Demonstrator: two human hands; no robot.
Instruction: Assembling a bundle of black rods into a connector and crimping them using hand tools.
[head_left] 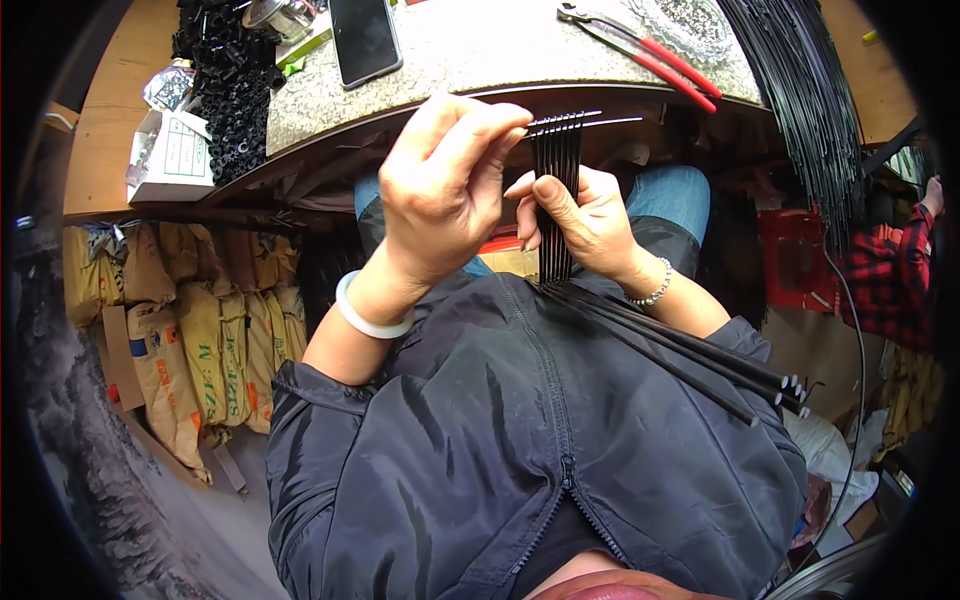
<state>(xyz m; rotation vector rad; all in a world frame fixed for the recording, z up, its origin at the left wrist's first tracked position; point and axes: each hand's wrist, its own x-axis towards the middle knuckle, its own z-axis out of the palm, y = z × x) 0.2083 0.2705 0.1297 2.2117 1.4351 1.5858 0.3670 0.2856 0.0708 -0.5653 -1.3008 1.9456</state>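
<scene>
My right hand (pixel 590 220) is closed around a flat row of thin black rods (pixel 557 160), like umbrella ribs, held upright over my lap. Thicker black shafts (pixel 690 350) with pale ends slant from below the row toward the lower right, across my jacket. Two thin metal wires (pixel 610 120) lie crosswise at the tops of the rods; whether they pass through holes there is too small to tell. At the wires' left end, my left hand (pixel 440 180) pinches with thumb and forefinger. Its other fingers are curled in.
Ahead is a speckled worktop (pixel 480 50) with a dark phone (pixel 365 40) and red-handled pliers (pixel 650 55). Many black rods (pixel 800 110) hang over its right edge. Small black parts (pixel 230 110) and a white box (pixel 170 160) lie left. Yellowish sacks (pixel 200 350) stand below. Someone's plaid sleeve (pixel 890 275) shows right.
</scene>
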